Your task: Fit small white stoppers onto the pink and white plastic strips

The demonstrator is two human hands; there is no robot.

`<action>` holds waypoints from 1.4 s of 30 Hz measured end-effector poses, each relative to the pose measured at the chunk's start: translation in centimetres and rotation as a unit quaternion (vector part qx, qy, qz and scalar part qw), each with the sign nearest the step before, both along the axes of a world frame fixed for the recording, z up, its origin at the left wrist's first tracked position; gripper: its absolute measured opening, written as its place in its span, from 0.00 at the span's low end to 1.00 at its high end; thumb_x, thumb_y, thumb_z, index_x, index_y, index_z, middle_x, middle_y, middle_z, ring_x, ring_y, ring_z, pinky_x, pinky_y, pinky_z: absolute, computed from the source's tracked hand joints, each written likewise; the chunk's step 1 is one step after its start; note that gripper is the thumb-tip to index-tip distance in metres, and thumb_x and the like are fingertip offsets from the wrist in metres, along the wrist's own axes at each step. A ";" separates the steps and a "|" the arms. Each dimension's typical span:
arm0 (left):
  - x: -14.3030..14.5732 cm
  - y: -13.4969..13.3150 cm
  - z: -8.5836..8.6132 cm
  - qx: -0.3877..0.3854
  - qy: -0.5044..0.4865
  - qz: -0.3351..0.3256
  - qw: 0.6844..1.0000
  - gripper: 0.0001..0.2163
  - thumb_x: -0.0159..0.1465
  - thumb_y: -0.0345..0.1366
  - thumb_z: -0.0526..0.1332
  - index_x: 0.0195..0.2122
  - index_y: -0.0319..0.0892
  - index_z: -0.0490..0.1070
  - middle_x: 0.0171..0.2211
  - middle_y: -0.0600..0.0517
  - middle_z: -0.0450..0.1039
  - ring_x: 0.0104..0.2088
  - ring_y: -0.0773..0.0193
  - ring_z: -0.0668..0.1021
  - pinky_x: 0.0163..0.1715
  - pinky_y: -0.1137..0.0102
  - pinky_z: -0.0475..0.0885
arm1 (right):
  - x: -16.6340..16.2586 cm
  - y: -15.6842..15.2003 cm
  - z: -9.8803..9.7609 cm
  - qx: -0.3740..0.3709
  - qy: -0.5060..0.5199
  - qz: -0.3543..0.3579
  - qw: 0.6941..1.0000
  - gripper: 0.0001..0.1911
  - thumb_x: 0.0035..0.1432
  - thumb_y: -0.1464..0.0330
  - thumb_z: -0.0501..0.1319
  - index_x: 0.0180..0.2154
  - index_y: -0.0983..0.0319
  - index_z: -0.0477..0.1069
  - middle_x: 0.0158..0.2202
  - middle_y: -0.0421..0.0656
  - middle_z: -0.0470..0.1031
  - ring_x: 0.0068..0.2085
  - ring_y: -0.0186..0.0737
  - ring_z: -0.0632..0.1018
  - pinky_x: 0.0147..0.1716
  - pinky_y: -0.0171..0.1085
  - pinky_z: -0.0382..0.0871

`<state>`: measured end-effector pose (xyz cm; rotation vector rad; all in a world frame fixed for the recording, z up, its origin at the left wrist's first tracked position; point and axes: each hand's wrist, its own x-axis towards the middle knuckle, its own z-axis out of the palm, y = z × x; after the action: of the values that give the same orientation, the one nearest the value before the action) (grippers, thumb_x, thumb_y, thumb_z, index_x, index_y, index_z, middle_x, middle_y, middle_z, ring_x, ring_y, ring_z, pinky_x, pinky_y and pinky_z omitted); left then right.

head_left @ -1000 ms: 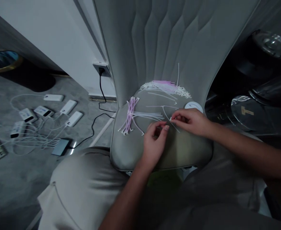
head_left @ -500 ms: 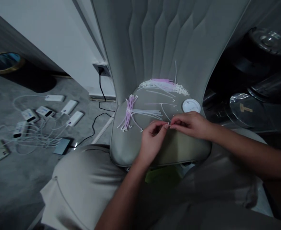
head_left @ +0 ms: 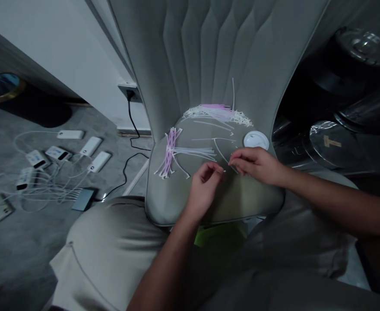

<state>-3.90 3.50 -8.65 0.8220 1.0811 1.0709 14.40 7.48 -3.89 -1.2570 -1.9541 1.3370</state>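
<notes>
Over the grey chair seat [head_left: 238, 203], my left hand [head_left: 203, 185] is closed in a pinch, with a tiny white piece [head_left: 224, 171] showing at its fingertips. My right hand [head_left: 259, 166] is a short gap to the right, fingers pressed together; whatever they may hold is hidden. Beyond the hands lie a thin lilac stick [head_left: 203, 139] and a curved white stick [head_left: 221, 152]. Left of them rests a joined bundle of lilac and white sticks [head_left: 169, 151]. A round white dish [head_left: 256, 140] sits just behind my right hand.
A heap of lilac and white sticks [head_left: 220, 112] lies against the chair's backrest [head_left: 222, 52]. Several white power banks [head_left: 99, 161] and tangled cables cover the floor at left, beside a grey-blue box [head_left: 83, 199]. A black cord runs to a wall socket [head_left: 130, 93].
My hands, whose fingertips were meeting, have come apart, leaving a small gap. The whole view has shifted slightly. The sticks on the seat look unchanged.
</notes>
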 end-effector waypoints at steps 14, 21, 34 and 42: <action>-0.1 0.1 -0.4 0.001 -0.022 0.036 0.999 0.07 0.57 0.39 0.65 0.30 0.41 0.73 0.24 0.56 0.71 0.26 0.70 0.73 0.30 0.73 0.68 | 2.4 3.3 0.3 -0.098 0.224 -0.185 0.952 0.26 0.61 0.51 0.64 0.21 0.59 0.59 0.14 0.32 0.54 0.15 0.27 0.55 0.18 0.35 0.43; 0.0 0.1 -0.2 0.008 -0.017 0.061 0.998 0.08 0.53 0.39 0.68 0.30 0.40 0.74 0.28 0.54 0.77 0.25 0.71 0.73 0.29 0.74 0.69 | 3.0 4.1 -0.3 -0.135 0.215 -0.191 0.948 0.17 0.58 0.54 0.67 0.31 0.60 0.68 0.20 0.33 0.61 0.18 0.28 0.59 0.21 0.34 0.48; 0.0 0.4 -0.9 0.018 -0.017 0.093 0.995 0.09 0.53 0.38 0.70 0.30 0.41 0.74 0.24 0.57 0.70 0.25 0.72 0.71 0.29 0.75 0.67 | 6.9 7.4 -0.6 0.072 0.003 -0.312 0.947 0.24 0.66 0.47 0.53 0.26 0.58 0.64 0.20 0.37 0.63 0.22 0.33 0.64 0.24 0.37 0.59; 0.0 0.3 -0.7 0.015 -0.014 0.088 0.996 0.09 0.54 0.39 0.69 0.31 0.41 0.74 0.25 0.57 0.71 0.26 0.71 0.71 0.29 0.74 0.68 | 9.1 9.3 -5.8 0.110 -0.251 -0.329 0.904 0.11 0.59 0.63 0.62 0.35 0.63 0.79 0.35 0.47 0.81 0.37 0.44 0.76 0.38 0.41 0.64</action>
<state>-3.90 3.75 -9.36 0.7431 1.1333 1.2453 23.50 16.74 -9.67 -2.0339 -1.6489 0.4696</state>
